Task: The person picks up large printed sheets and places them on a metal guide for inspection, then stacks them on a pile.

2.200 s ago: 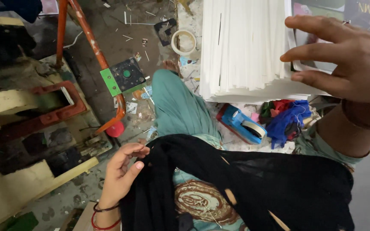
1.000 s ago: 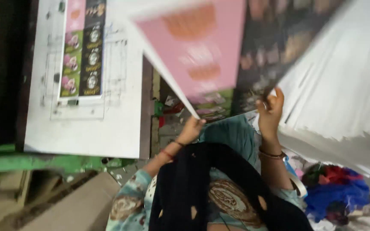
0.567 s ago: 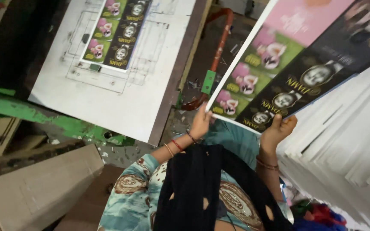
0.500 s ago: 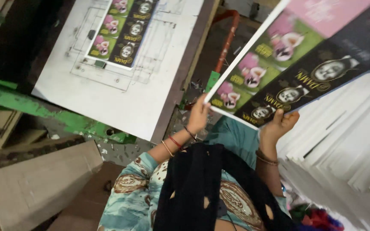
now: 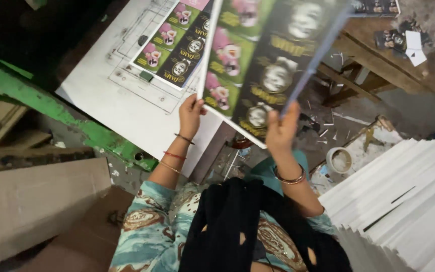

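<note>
I hold a large printed sheet [image 5: 265, 60] up in front of me; it has rows of green, pink and black label panels. My left hand [image 5: 191, 116] grips its lower left edge. At the lower right part of the sheet, my right hand [image 5: 279, 132] pinches its bottom edge. The sheet hangs above a white board [image 5: 122, 100] on which another printed sheet [image 5: 174, 48] of the same kind lies flat.
A tall fanned stack of white sheets [image 5: 404, 196] stands at the right. A roll of tape [image 5: 339, 160] lies on the littered floor. A green metal frame [image 5: 61, 113] borders the board; cardboard [image 5: 36, 201] lies at the lower left. A wooden table [image 5: 388, 55] stands at the upper right.
The view has swung from the white stack toward the board. Both hands took hold of the printed sheet and carried it leftward, over the board.
</note>
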